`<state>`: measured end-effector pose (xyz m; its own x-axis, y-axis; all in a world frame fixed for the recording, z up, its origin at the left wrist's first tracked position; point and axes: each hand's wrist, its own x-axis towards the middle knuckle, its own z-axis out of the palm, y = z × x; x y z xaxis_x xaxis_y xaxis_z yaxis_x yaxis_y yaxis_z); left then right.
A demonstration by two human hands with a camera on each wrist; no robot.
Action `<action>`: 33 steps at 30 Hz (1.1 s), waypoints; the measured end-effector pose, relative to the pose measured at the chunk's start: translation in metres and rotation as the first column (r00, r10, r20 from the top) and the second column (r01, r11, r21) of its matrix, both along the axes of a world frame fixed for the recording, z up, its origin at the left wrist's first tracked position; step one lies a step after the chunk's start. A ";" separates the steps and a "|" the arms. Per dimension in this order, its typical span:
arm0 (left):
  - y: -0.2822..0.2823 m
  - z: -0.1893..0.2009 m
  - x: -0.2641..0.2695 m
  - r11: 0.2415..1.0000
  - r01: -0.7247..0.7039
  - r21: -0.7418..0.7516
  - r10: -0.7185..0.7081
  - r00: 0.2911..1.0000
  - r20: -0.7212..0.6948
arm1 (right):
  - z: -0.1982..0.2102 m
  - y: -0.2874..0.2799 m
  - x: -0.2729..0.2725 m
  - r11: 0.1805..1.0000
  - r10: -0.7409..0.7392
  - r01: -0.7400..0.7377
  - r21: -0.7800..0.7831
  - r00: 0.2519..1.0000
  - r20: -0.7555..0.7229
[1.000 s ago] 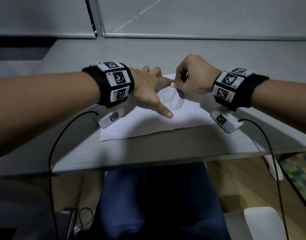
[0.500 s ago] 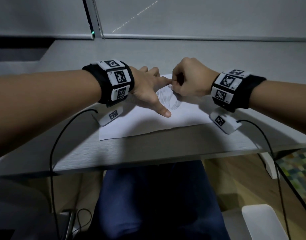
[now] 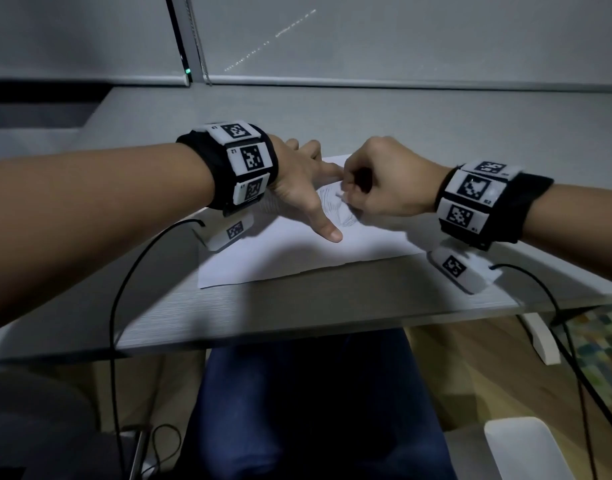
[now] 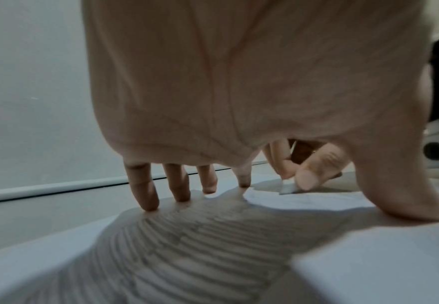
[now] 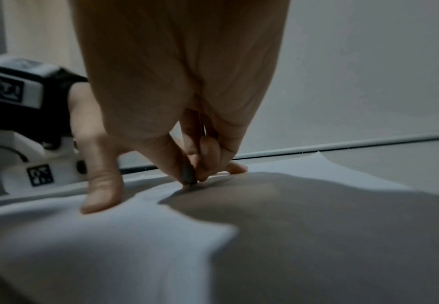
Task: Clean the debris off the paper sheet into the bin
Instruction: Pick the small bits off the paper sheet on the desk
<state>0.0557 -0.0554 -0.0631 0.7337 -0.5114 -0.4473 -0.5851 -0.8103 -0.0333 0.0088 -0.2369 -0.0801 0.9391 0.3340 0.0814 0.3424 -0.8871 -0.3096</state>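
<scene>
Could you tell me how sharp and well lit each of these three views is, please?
Head view: dim, right hand slightly smeared. Left wrist view: palm fills the frame, pencil marks on the paper sheet blurred. Right wrist view: soft focus, a broad hand shadow darkens the sheet.

Right hand (image 5: 187, 123) pinching small dark piece (image 5: 188, 177) onto paper sheet (image 5: 109, 236), left thumb (image 5: 104, 189) pressing paper

Bare forearms, black wristbands (image 3: 228, 168) with white coded tiles; white camera pods (image 3: 460, 271), black cables; dark blue trousers (image 3: 308, 403)
</scene>
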 end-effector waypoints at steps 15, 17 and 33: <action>0.000 -0.002 0.000 1.000 -0.002 0.018 0.001 1.000 0.016 | 0.002 0.012 -0.018 0.997 0.077 -0.076 0.025 0.996 -0.045; -0.001 -0.002 0.000 1.000 -0.004 0.025 0.004 1.000 0.015 | 0.004 0.008 -0.010 0.998 0.060 -0.059 0.028 0.997 -0.041; 0.001 -0.004 0.003 0.999 0.014 0.031 -0.015 0.999 0.032 | 0.004 0.009 0.011 1.000 -0.013 0.013 -0.002 0.999 0.031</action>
<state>0.0582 -0.0541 -0.0676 0.7407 -0.5083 -0.4393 -0.5950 -0.8000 -0.0775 0.0201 -0.2278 -0.0764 0.9404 0.3220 0.1097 0.3402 -0.8921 -0.2973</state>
